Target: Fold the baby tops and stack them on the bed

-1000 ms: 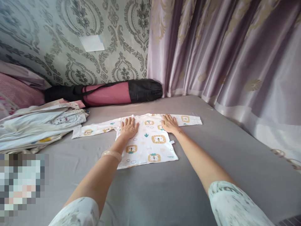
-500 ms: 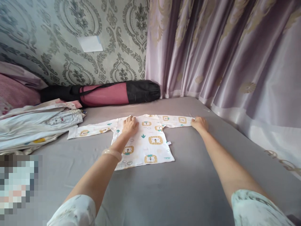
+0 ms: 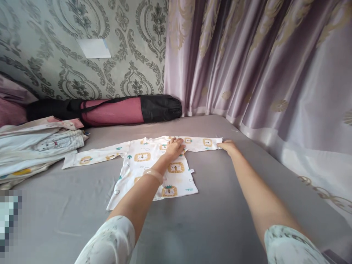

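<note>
A small white long-sleeved shirt (image 3: 143,172) printed with yellow lion faces and green leaves lies spread on the grey bed sheet, both sleeves stretched out sideways. My left hand (image 3: 175,147) rests flat on its upper part, near the shoulder of the right-hand sleeve, fingers extended. At the end of that sleeve, my right hand (image 3: 227,146) pinches the cuff between thumb and fingers. My left forearm, wearing a pale bangle (image 3: 154,175), covers part of the shirt's body and lower hem.
A pile of folded clothes (image 3: 38,150) sits at the left, close to the left sleeve's cuff. Behind, a rolled mat in a black and pink bag (image 3: 112,112) lies along the patterned wall. Purple curtains (image 3: 209,55) hang at the right edge of the bed (image 3: 220,220).
My left hand has slid right across the shirt, from its upper middle to near the right-hand shoulder. My right hand stays at the cuff. The view has shifted slightly to the right.
</note>
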The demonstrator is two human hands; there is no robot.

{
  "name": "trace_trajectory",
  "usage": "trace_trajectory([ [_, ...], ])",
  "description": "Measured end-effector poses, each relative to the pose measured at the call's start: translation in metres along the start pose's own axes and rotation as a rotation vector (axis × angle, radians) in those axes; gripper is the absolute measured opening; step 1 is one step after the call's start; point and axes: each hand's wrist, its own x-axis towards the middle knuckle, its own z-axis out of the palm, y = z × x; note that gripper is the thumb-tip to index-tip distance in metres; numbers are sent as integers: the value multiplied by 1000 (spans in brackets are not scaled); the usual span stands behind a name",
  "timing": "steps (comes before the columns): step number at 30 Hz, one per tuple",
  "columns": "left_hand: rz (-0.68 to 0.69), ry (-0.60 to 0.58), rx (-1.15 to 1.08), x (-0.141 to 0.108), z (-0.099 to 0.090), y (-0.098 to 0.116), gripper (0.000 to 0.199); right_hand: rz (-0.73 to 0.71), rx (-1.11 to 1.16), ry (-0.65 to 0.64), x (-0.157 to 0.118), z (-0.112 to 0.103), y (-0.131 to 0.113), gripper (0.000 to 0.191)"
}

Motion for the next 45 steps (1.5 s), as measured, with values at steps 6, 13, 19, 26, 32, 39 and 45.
trace_trajectory([
  [6,-41,-78,-27,3,-5,-1,55,125,482,-34,-2,-13,-30,14],
  [13,-19,-110,-30,6,-6,-6,67,96,1034,-58,-14,-33,-89,10],
  [19,-28,-162,-8,9,-6,-2,74,30,1152,-93,-39,-28,-140,5],
  [26,18,-258,119,23,-23,2,84,-5,1164,-293,-82,-5,-190,5],
  [32,26,-244,79,27,-29,1,89,58,1176,-342,-106,13,-207,7],
  [39,23,48,-284,-6,-39,-45,75,75,1194,-301,-115,26,-210,5],
  [45,-360,325,-512,-62,-66,-106,34,83,1160,-285,-128,63,-221,11],
])
